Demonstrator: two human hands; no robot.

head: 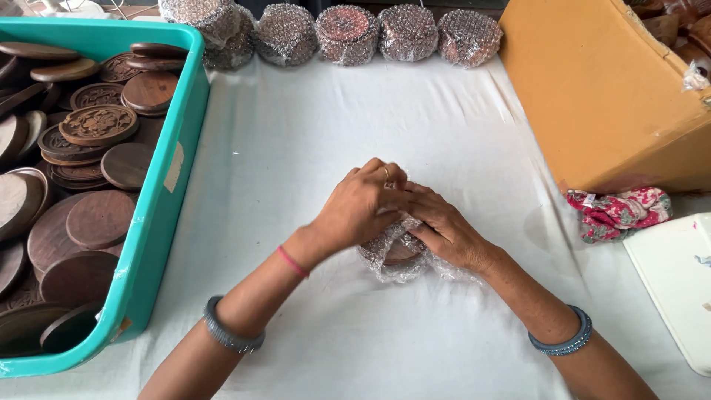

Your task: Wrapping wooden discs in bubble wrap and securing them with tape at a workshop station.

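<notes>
Both hands meet at the middle of a white cloth-covered table (311, 148). My left hand (359, 207) lies over the top of a round wooden disc in bubble wrap (396, 255), fingers curled down on it. From the right side my right hand (444, 230) presses the clear wrap around the same bundle. Only the lower edge of the dark wood and loose folds of wrap show beneath the hands.
A teal plastic bin (159, 222) at the left holds several dark round wooden discs (100, 218), some carved. Several bubble-wrapped bundles (348, 33) line the far edge. A tan cardboard box (607, 96), a red floral cloth (618, 211) and a white tray (678, 285) stand at the right.
</notes>
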